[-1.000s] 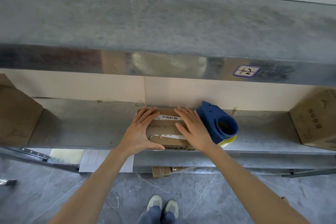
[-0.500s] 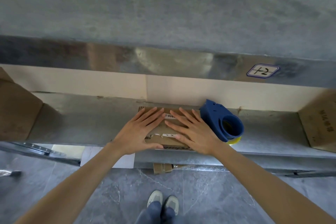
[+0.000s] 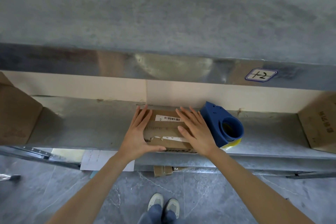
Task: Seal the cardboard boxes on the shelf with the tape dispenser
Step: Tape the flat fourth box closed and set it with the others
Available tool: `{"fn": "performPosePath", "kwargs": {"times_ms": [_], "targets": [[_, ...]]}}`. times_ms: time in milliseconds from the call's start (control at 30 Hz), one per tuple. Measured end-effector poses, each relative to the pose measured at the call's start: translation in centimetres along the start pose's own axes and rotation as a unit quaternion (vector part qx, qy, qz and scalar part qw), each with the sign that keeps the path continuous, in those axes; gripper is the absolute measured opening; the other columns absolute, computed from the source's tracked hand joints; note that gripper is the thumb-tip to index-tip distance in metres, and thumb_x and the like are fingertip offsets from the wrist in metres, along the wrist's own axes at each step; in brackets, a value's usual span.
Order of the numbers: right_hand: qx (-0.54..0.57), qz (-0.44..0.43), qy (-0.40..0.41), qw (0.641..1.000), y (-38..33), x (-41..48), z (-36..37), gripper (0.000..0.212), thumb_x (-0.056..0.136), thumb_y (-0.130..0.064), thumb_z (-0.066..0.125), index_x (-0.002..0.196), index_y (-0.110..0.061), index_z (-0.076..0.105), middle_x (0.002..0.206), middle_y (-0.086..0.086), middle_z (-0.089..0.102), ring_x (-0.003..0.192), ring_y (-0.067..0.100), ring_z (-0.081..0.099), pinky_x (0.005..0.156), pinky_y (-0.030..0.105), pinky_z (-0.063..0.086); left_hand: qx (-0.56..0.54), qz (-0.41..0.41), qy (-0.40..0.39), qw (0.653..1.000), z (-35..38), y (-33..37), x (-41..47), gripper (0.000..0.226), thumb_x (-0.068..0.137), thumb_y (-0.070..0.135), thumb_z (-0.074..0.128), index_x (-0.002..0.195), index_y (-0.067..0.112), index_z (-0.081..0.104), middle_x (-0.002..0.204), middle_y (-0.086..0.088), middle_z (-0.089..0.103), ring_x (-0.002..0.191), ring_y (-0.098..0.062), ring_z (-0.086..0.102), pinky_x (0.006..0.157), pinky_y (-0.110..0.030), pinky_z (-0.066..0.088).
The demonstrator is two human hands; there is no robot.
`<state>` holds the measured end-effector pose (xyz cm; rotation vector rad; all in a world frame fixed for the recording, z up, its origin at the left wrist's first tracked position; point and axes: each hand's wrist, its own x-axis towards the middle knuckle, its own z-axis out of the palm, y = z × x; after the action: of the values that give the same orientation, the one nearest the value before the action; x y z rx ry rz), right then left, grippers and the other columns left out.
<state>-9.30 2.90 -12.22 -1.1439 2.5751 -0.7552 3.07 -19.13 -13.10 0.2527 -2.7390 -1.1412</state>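
Observation:
A small flat cardboard box (image 3: 166,129) with a barcode label lies on the metal shelf (image 3: 87,129), near its front edge. My left hand (image 3: 138,132) lies flat along the box's left side, fingers straight, thumb along the front edge. My right hand (image 3: 196,131) rests flat on the box's right part, fingers straight and spread. A blue tape dispenser (image 3: 221,126) with a yellowish tape roll stands on the shelf just right of my right hand, untouched.
A large cardboard box (image 3: 16,112) stands at the shelf's left end, another (image 3: 320,122) at its right end. An upper shelf (image 3: 163,23) with a label "+2" (image 3: 260,75) overhangs. Below lie paper (image 3: 101,160) and cardboard scraps (image 3: 162,170) on the grey floor.
My hands were close together over the box's middle half a second ago; now they have slid apart toward its left and right sides. The dispenser has not moved.

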Motion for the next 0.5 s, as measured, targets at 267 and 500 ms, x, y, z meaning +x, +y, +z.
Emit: {"fn": "performPosePath", "kwargs": {"times_ms": [267,500], "targets": [[0.092,0.025,0.053,0.994,0.1,-0.2,0.3,0.054,0.1,-0.056,0.035,0.151,-0.037,0.036,0.161,-0.016,0.02,0.152,0.006,-0.003,0.125,0.047,0.01,-0.061,-0.014,0.002,0.998,0.3,-0.5,-0.1,0.131,0.048,0.078,0.079,0.156,0.023,0.028,0.164,0.016,0.012,0.153,-0.007,-0.007,0.121,-0.039,0.015],[-0.172,-0.148,-0.06,0.972,-0.1,-0.2,-0.7,0.054,0.105,-0.055,0.015,0.157,-0.038,0.016,0.166,-0.009,0.007,0.154,0.016,-0.009,0.124,0.043,-0.005,0.267,0.171,-0.033,0.948,-0.7,-0.3,0.0,0.102,0.084,0.086,0.034,0.157,0.016,0.027,0.166,0.004,0.017,0.155,-0.021,0.002,0.124,-0.049,0.006]]}}
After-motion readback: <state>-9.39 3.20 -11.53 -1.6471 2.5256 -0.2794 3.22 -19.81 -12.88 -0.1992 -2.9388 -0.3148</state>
